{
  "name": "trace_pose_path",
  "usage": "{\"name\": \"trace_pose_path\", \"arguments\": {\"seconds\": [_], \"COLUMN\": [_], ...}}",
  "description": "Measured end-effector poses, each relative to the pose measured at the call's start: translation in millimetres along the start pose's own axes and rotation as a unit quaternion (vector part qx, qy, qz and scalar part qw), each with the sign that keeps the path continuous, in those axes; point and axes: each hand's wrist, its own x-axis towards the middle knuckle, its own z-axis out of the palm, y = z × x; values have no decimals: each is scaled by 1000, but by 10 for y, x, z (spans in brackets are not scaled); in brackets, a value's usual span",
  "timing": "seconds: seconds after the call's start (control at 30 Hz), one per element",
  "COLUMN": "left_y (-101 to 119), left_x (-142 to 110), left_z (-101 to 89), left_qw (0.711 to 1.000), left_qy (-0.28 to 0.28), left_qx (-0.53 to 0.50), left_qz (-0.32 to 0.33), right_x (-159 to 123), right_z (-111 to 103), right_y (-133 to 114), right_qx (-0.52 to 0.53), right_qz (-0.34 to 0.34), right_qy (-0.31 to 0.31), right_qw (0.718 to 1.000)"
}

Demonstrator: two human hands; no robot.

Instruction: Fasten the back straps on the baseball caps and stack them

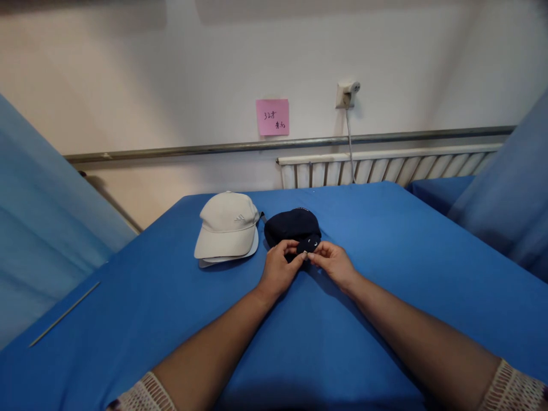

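Observation:
A navy cap (291, 224) lies in the middle of the blue-covered bed. At its near side, a dark rounded flap (309, 244) with small white marks is pinched from both sides. My left hand (281, 264) is closed on its left edge, thumb and fingers together. From the right, my right hand (335, 261) pinches the same flap, its fingertips almost touching the left thumb. A small pale bit shows between the thumbs, too small to name. Left of the navy cap, a light cream baseball cap (226, 220) with a stripe logo rests on another pale cap (231, 260).
A thin stick (64, 314) lies near the left edge of the blue sheet (385, 257). Behind are a metal rail (205, 149), a white radiator (385, 166) and a plugged-in cable (349, 137). Blue curtains (34, 222) hang at both sides. A pink note (273, 117) is on the wall.

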Motion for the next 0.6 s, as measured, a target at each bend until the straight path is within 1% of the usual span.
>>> {"name": "trace_pose_path", "arguments": {"seconds": [0.2, 0.5, 0.6], "left_y": [-20, -46, -33], "left_x": [8, 19, 17], "left_z": [-3, -1, -9], "left_qw": [1000, 999, 1000], "left_qy": [-4, -1, -3], "left_qx": [12, 32, 25], "left_qz": [2, 7, 16], "right_x": [-4, -46, -53], "right_z": [-28, -41, -44], "right_y": [20, -41, -40], "right_qx": [-10, 8, 48], "right_qz": [0, 33, 57], "right_qy": [-10, -33, -32], "right_qw": [1000, 999, 997]}}
